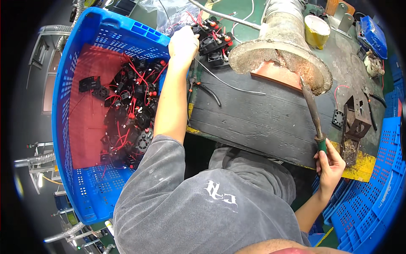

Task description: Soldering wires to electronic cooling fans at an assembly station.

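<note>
My right hand (330, 167) is wrapped round the green handle of a soldering iron (312, 108). Its tip rests by the reddish block (277, 75) under the mouth of a dirty fume hood (281, 46). Stretched far forward, my left hand (184, 44) is closed, with thin silvery solder wire (228, 82) running out of it over the black board. Its fingertips are partly hidden. Just right of that hand lies a cluster of small black fans (213, 42) with red wires. Pliers (207, 91) lie on the board's left side.
A blue crate (63, 106) at left holds a heap of black fans and red wires (133, 106). At right are a lone small fan (338, 118), a rusty metal stand (355, 116), a yellow tub (317, 31) and blue crates (382, 182).
</note>
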Available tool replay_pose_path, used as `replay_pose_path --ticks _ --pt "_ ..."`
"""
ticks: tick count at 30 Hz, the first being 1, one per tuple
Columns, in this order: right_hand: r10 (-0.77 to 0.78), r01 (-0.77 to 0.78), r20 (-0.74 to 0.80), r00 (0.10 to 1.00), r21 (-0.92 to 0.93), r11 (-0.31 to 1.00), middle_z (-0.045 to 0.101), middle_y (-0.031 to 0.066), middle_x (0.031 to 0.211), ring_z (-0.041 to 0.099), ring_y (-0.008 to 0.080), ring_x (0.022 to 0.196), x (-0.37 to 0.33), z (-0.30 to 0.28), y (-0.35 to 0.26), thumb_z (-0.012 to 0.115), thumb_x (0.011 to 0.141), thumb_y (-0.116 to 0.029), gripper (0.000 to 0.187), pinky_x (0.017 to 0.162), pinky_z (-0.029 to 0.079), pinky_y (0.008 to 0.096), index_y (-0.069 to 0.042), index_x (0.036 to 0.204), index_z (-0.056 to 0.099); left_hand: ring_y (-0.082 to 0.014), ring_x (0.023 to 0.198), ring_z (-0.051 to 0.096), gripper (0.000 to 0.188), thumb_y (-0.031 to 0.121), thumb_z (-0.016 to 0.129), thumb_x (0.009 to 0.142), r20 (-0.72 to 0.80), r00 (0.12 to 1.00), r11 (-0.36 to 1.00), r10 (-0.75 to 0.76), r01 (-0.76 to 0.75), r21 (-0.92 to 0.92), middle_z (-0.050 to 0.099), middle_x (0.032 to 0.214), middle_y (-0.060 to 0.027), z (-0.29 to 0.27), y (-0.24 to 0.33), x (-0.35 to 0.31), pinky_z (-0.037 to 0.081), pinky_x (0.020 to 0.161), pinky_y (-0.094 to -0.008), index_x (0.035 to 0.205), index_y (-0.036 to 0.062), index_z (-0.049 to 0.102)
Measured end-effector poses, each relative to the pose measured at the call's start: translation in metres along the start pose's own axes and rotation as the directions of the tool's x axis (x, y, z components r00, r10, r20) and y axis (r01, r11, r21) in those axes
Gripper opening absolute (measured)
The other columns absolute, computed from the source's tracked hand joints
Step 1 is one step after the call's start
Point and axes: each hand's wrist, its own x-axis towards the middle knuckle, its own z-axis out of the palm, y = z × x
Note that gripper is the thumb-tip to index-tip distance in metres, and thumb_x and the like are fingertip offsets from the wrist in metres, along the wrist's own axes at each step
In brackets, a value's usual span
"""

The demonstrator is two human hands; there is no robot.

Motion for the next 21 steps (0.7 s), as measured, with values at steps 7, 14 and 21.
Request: replay_pose_path --ticks 7,14,21 --pt "-0.013 0.013 0.018 1.000 -0.004 1.000 0.066 0.0072 0.082 0.045 0.0027 0.050 0.001 -0.001 0.002 0.063 0.095 -0.003 0.041 0.044 0.034 0.0163 0.003 0.135 0.057 -0.0389 0.098 0.067 0.042 0.029 0.072 0.086 0.202 0.975 0.996 -0.091 0.086 0.031 0.069 0.107 -0.0232 -0.003 -0.003 0.004 0.053 0.087 -0.0443 0.114 -0.0005 0.065" --pt "-0.066 0.066 -0.005 0.998 -0.046 0.997 0.065 0.0071 0.083 0.045 0.0033 0.051 0.000 -0.007 0.010 0.062 0.096 -0.005 0.041 0.044 0.033 0.0165 0.002 0.136 0.057 -0.0403 0.082 0.068 0.026 0.025 0.066 0.089 -0.144 0.986 0.937 0.081 -0.124 -0.327 0.071 0.095 -0.0198 -0.040 0.001 -0.051 0.056 0.077 -0.0459 0.107 0.0058 0.071" --pt "-0.083 0.084 0.019 0.996 -0.070 0.994 0.065 0.0060 0.083 0.045 0.0023 0.052 0.003 -0.006 0.014 0.061 0.098 -0.005 0.040 0.045 0.033 0.0160 0.001 0.137 0.057 -0.0318 0.086 0.071 0.029 0.034 0.068 0.086 0.403 0.882 0.958 -0.243 0.284 -0.044 0.073 0.091 -0.0141 -0.143 -0.067 -0.124 0.055 0.077 -0.0403 0.100 0.0100 0.076"
